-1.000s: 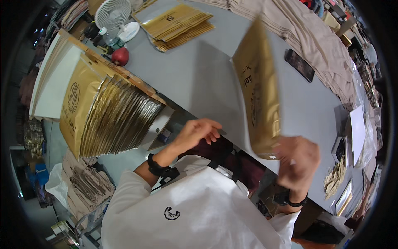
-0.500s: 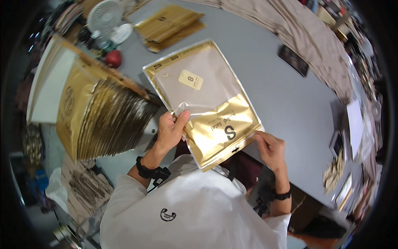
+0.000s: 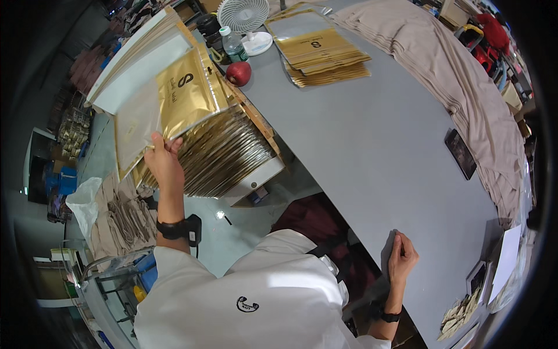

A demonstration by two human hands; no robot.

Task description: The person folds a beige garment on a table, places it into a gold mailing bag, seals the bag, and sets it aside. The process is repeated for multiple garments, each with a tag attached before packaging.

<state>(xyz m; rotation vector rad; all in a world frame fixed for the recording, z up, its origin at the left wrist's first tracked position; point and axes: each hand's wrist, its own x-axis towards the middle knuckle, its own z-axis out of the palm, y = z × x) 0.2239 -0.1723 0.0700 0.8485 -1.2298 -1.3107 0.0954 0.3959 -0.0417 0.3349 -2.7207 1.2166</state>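
At the left, my left hand (image 3: 164,158) grips the edge of a gold and clear plastic garment bag (image 3: 181,96), with a folded beige garment seen dimly through its clear part. The bag lies over a dense row of upright gold bags (image 3: 229,151) in an open-topped box. Its gold end points toward the table. My right hand (image 3: 401,256) is at the near edge of the grey table (image 3: 372,151), fingers curled in, and nothing shows in it.
Beyond the box are a red apple-shaped object (image 3: 238,73), a water bottle (image 3: 233,44) and a white fan (image 3: 244,17). A pile of flat gold bags (image 3: 325,52) lies at the back. Beige fabric (image 3: 430,52) and a phone (image 3: 460,153) lie along the right.
My left hand has carried the bag from in front of me leftward onto the row in the box. My right hand has let go of the bag and dropped to the table's edge.
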